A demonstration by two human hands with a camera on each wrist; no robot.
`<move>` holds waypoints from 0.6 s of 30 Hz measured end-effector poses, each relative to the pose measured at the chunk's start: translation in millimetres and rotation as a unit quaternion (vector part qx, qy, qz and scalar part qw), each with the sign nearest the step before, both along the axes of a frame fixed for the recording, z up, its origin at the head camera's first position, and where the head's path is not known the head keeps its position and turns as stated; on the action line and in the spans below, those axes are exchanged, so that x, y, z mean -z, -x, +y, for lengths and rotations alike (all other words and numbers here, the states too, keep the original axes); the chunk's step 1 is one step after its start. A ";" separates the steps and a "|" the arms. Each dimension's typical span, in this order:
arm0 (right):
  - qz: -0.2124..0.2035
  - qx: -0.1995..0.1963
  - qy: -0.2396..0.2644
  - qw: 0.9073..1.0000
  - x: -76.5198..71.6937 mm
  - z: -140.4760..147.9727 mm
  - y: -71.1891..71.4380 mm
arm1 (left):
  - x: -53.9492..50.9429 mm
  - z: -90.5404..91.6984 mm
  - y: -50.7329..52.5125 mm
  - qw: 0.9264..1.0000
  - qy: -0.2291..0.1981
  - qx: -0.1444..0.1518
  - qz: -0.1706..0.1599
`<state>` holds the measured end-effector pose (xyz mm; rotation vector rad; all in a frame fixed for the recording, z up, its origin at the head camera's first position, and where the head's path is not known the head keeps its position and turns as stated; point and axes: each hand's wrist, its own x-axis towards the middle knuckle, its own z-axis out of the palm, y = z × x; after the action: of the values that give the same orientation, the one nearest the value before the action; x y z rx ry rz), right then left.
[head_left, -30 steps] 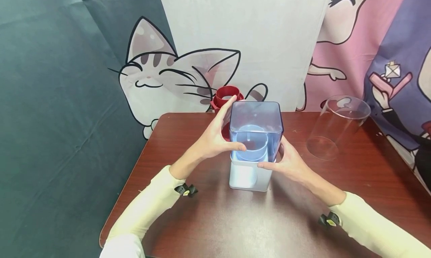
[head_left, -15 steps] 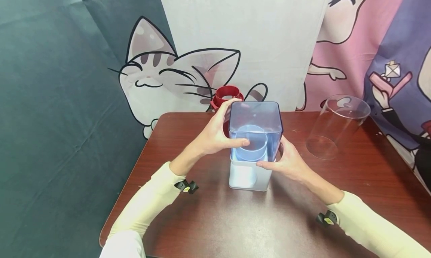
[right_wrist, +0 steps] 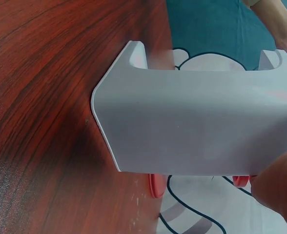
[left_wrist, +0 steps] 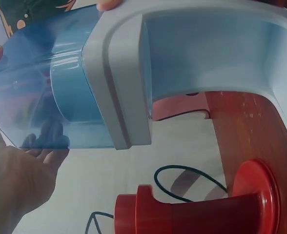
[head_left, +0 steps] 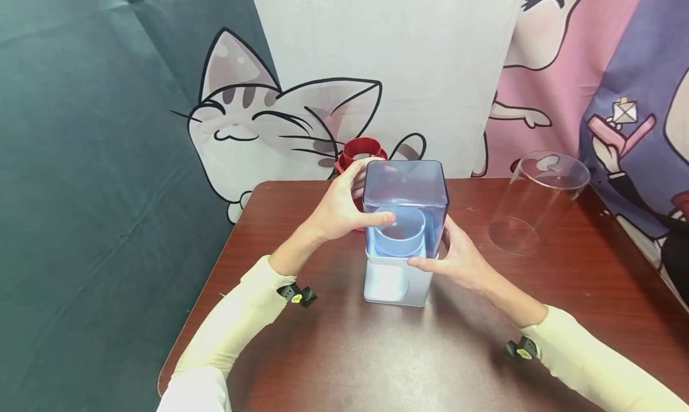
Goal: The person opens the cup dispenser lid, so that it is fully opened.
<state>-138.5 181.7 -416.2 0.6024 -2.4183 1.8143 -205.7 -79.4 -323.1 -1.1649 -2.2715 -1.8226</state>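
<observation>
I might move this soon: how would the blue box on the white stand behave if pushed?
The blue box is probably stiff, since its edges look straight. Its glossy walls could feel slippery. Sitting high on the white stand, it might tip if pushed near the top.

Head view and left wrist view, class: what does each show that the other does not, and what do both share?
Only the head view: the clear cylinder and the printed cat's face. Only the left wrist view: where the red object's stem meets its round foot. Both: the left hand gripping the blue cover, the white base, part of the red object and the table.
</observation>
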 end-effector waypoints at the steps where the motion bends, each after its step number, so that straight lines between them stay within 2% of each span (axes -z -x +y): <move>1: 0.000 -0.001 0.001 1.000 -0.1 -0.4 -0.2 | -0.5 -0.1 0.2 1.000 -0.002 0.001 -0.005; 5: 0.004 0.000 -0.003 1.000 0.3 -1.3 -0.7 | -0.2 -1.7 -1.3 1.000 -0.005 0.008 -0.008; 10: 0.012 0.001 -0.010 1.000 1.5 -1.9 -1.2 | 5.2 -4.6 -3.2 1.000 -0.014 0.020 0.015; 14: 0.009 -0.005 -0.002 1.000 1.2 -2.5 -1.6 | 7.6 -5.4 -4.4 0.999 -0.012 0.020 0.048; 18: 0.008 -0.009 0.008 1.000 0.3 -1.7 -1.7 | 3.2 -3.8 -7.1 0.997 -0.001 0.020 0.077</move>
<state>-136.8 180.0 -416.5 0.6369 -2.3941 1.8258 -198.7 -83.2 -326.4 -1.3093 -2.1786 -1.6827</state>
